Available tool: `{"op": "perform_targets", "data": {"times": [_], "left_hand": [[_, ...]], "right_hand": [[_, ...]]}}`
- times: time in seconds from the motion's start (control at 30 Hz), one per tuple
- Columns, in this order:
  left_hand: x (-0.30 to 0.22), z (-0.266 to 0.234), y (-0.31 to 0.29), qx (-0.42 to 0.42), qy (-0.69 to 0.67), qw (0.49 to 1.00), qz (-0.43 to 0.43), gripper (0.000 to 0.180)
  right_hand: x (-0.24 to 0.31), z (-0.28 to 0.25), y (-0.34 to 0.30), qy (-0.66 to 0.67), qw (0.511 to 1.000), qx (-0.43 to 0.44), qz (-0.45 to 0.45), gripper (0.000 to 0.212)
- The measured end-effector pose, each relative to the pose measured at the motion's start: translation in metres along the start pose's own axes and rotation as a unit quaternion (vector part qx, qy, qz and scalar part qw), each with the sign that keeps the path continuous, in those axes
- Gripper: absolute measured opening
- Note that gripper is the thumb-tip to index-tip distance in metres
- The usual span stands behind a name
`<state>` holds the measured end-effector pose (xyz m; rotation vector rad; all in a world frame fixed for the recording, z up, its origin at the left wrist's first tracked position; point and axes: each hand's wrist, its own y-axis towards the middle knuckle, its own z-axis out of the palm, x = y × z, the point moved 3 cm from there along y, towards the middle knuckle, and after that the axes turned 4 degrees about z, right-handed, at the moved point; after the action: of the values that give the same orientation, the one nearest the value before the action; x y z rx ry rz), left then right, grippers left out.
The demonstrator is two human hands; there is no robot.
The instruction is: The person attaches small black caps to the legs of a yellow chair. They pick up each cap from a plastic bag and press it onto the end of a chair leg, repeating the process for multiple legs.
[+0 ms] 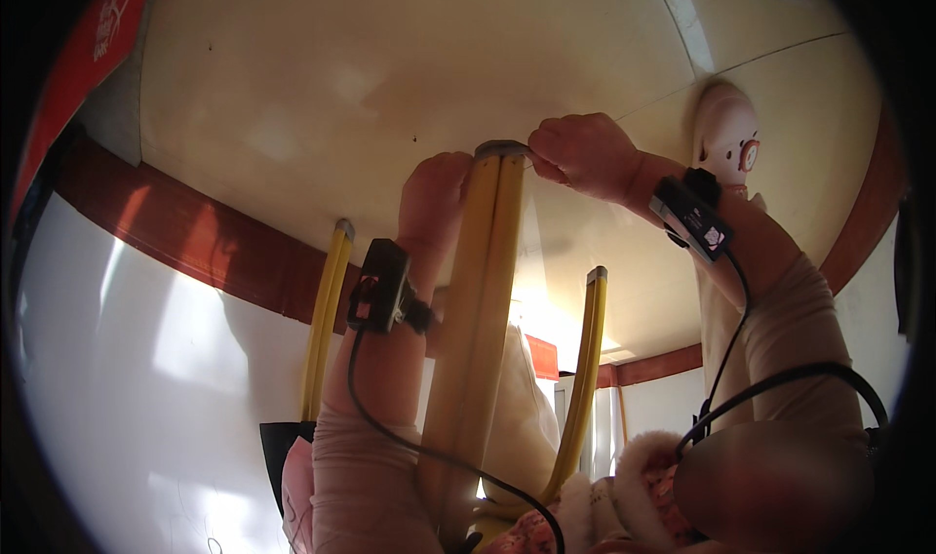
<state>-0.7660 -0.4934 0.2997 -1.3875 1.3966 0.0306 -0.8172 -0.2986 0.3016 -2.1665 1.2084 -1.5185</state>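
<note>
A thick yellow leg [478,271], a lengthwise groove down its face, rises in front of me with a grey end cap [501,148] on its tip. My left hand [436,198] is closed against its left side just below the cap, the fingertips hidden behind it. On the other side my right hand [588,156] is closed, thumb and fingers pinching at the cap's right corner. Two thinner yellow legs with grey tips stand apart from my hands, a left one [327,310] and a right one [588,359].
Beige tiled floor [292,86] spreads beyond my hands, edged by a reddish-brown skirting board [195,232] and white wall [127,320]. A pink slipper [726,130] is at the right. Cabled black devices, one left [378,286] and one right [692,215], sit on my wrists. A red panel [83,76] stands far left.
</note>
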Motion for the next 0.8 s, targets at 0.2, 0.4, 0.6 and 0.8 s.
{"op": "perform_targets", "data": {"times": [0.2, 0.4, 0.6, 0.8], "left_hand": [[-0.001, 0.008, -0.005, 0.059, -0.094, 0.988, -0.110, 0.021], [-0.005, 0.010, -0.010, 0.101, -0.180, 0.964, -0.165, 0.022], [-0.001, 0.006, -0.008, 0.129, -0.197, 0.962, -0.140, 0.022], [0.003, 0.007, -0.011, 0.125, -0.283, 0.936, -0.166, 0.020]], "right_hand": [[0.000, 0.019, -0.005, 0.057, 0.990, 0.085, 0.093, 0.008], [0.011, 0.026, -0.012, 0.135, 0.963, 0.127, 0.196, 0.020], [0.023, 0.024, -0.016, 0.156, 0.945, 0.169, 0.234, 0.023], [0.029, 0.006, -0.018, 0.141, 0.966, 0.098, 0.195, 0.025]]}}
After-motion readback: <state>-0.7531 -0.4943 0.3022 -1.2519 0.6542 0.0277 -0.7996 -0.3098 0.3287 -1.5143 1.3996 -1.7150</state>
